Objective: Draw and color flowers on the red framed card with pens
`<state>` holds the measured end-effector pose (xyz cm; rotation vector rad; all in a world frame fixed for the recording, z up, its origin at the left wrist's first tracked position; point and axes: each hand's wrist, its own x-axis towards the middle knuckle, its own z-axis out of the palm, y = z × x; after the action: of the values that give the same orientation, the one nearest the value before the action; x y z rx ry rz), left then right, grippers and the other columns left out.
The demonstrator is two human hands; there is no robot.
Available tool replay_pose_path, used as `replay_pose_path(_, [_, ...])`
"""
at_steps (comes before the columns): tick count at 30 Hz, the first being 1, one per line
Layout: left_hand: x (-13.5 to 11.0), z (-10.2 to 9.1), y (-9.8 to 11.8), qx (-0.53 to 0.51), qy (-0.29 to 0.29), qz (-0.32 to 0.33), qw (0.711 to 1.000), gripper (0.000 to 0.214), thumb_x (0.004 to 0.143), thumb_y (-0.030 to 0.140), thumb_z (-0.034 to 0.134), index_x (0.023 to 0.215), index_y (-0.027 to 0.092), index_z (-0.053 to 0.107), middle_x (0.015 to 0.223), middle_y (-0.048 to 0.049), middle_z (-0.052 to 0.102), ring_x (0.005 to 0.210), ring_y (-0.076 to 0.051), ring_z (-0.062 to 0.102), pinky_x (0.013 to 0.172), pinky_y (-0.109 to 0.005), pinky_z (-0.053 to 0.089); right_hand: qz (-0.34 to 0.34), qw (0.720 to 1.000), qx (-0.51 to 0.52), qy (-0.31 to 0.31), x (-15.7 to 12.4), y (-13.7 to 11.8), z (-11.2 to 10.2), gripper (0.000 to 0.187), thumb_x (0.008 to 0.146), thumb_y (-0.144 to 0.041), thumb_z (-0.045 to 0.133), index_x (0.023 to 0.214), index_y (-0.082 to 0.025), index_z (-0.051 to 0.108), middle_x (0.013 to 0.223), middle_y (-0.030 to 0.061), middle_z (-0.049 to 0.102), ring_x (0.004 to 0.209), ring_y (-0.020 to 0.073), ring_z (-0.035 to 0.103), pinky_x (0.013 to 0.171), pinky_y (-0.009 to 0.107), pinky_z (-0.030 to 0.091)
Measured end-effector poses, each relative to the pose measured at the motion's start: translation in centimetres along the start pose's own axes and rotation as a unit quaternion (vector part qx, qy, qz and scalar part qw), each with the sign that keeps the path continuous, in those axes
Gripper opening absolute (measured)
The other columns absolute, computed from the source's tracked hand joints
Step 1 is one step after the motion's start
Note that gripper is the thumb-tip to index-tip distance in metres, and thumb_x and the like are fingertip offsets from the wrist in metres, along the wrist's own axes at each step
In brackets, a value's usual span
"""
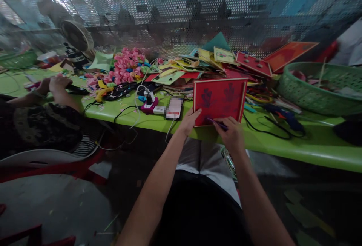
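Note:
A red board (219, 100) with a pale raised border is propped up at the table's front edge, facing me. Dark figures are drawn on its face, two in the upper half. My left hand (190, 121) grips the board's lower left edge, thumb on the front. In my right hand (232, 132) is a dark purple pen (220, 123), its tip at a dark mark low on the board. Left of the board lies a phone (174, 108) with a cable, beside a purple-and-white power strip (152, 106).
Behind the board is a heap of coloured cards (181, 70); pink paper flowers (128, 65) are piled left of it. At right are a green basket (319, 91) and a glue gun (285, 117) with a looped cord. A co-worker's hands (58, 83) rest at left near a fan (77, 36).

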<state>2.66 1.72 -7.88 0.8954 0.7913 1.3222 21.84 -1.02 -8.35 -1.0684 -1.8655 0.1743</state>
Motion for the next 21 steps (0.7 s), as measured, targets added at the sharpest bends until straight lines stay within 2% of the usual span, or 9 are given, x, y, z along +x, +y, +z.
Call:
replay_pose_path(6, [0.02, 0.08, 0.06, 0.001, 0.005, -0.003, 1.0, 0.041, 0.097, 0.044, 0.065, 0.13, 0.02, 0.064, 0.135, -0.01, 0.066, 0.118, -0.021, 0.066, 0.102, -0.046, 0.058, -0.007, 1.0, 0.004, -0.016, -0.06, 0.06, 0.05, 0.013, 0.095, -0.03, 0.066, 0.09, -0.023, 0.076, 0.085, 0.0079, 0.074, 0.078, 0.0258, 0.069, 0.073, 0.04, 0.053])
replay_pose_path(12, [-0.16, 0.18, 0.22, 0.003, 0.002, -0.002, 1.0, 0.041, 0.097, 0.044, 0.065, 0.131, 0.02, 0.064, 0.136, -0.01, 0.065, 0.119, -0.021, 0.065, 0.103, -0.046, 0.057, -0.002, 1.0, 0.004, -0.01, -0.07, 0.1, 0.12, 0.016, 0.099, -0.032, 0.063, 0.098, -0.023, 0.076, 0.091, 0.0089, 0.075, 0.084, 0.0262, 0.069, 0.077, 0.041, 0.054])
replay_pose_path(17, [-0.22, 0.32, 0.39, 0.007, 0.001, -0.002, 1.0, 0.042, 0.097, 0.045, 0.064, 0.131, 0.02, 0.063, 0.137, -0.0103, 0.065, 0.12, -0.021, 0.065, 0.103, -0.047, 0.057, -0.002, 1.0, 0.0, -0.027, -0.12, 0.13, 0.04, 0.013, 0.096, -0.03, 0.065, 0.093, -0.023, 0.076, 0.086, 0.0073, 0.073, 0.079, 0.0255, 0.068, 0.073, 0.039, 0.052])
replay_pose_path(21, [-0.23, 0.42, 0.47, 0.007, -0.001, -0.001, 1.0, 0.046, 0.096, 0.045, 0.065, 0.133, 0.019, 0.062, 0.136, -0.0104, 0.065, 0.119, -0.022, 0.065, 0.101, -0.047, 0.058, 0.001, 1.0, -0.002, -0.022, -0.06, -0.04, 0.0, 0.015, 0.098, -0.032, 0.064, 0.095, -0.024, 0.076, 0.089, 0.0082, 0.074, 0.081, 0.0257, 0.068, 0.074, 0.039, 0.053])
